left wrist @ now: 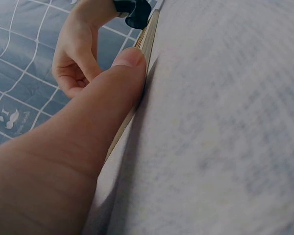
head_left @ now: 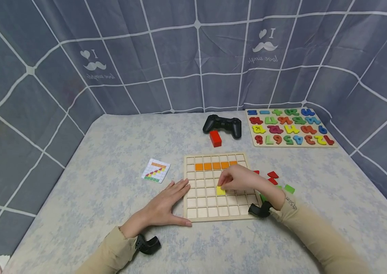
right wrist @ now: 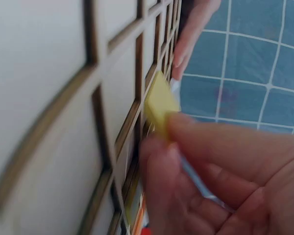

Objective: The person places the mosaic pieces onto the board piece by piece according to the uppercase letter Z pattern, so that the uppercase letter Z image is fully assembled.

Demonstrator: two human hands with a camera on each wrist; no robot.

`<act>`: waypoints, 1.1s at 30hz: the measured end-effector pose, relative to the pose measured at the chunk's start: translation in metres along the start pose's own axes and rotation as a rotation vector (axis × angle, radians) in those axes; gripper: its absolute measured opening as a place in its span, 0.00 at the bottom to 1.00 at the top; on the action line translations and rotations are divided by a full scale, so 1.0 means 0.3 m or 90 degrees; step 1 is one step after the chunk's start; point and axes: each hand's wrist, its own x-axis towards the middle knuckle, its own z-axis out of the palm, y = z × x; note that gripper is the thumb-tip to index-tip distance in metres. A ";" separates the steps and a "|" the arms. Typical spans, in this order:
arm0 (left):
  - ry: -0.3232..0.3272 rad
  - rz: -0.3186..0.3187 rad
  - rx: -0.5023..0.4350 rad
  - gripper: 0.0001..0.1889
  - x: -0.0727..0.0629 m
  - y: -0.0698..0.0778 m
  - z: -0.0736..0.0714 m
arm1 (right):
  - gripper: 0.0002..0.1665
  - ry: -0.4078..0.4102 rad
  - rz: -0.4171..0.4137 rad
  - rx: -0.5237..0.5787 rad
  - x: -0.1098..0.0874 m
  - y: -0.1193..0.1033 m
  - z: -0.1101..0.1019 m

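Observation:
Over the middle of a wooden grid board (head_left: 200, 212), my right hand (head_left: 240, 178) pinches a yellow square tile (head_left: 220, 191) between thumb and fingertips. The right wrist view shows the tile (right wrist: 160, 98) tilted, with one corner close to the grid's ridges. Several orange tiles (head_left: 208, 166) lie in a row near the board's far side. My left hand (head_left: 164, 205) rests flat at the board's left edge, fingers spread and thumb (left wrist: 130, 58) against the near left corner. The right hand covers some of the board's cells in the head view.
Left of the board lies a pattern card (head_left: 156, 170). Red tiles (head_left: 273, 174) and green tiles (head_left: 289, 188) lie by the right forearm, partly hidden. Behind are a red block (head_left: 215, 139), a black game controller (head_left: 226, 125) and a number puzzle board (head_left: 262, 141).

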 end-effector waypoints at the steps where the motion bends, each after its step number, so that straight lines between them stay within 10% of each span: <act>1: 0.002 0.003 0.001 0.57 0.000 0.000 0.000 | 0.02 0.006 0.002 -0.004 0.002 0.001 0.007; 10: -0.011 -0.010 0.003 0.58 0.003 0.000 0.000 | 0.05 0.039 0.018 -0.040 -0.007 -0.006 0.002; 33: -0.006 -0.011 -0.001 0.58 0.002 0.000 0.003 | 0.16 -0.040 0.086 0.158 -0.106 0.216 -0.247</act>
